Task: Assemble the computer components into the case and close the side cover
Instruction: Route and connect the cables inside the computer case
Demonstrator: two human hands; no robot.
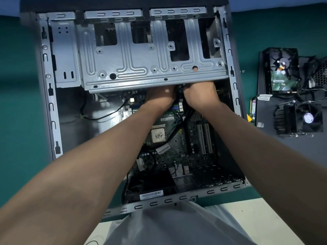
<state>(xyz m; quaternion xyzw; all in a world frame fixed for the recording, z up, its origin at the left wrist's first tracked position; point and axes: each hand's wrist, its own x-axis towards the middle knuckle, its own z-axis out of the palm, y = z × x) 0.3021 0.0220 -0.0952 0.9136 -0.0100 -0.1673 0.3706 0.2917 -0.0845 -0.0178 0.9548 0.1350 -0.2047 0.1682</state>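
**Forearms deep in the open case, fingers out of sight**

Two bare forearms stretch from the near edge, over grey clothing, into the open case, which lies flat on a green surface. The left hand and right hand sit side by side, nearly touching, at the near lip of the metal drive cage. Their fingers go under the cage, so I cannot tell whether they grip anything. Black cables run between the two hands. Below the wrists the motherboard sits in the case floor, its bare processor just right of the left forearm. Well apart on the right, outside the case, a hard drive lies far and a cooler fan nearer, both on a dark panel.
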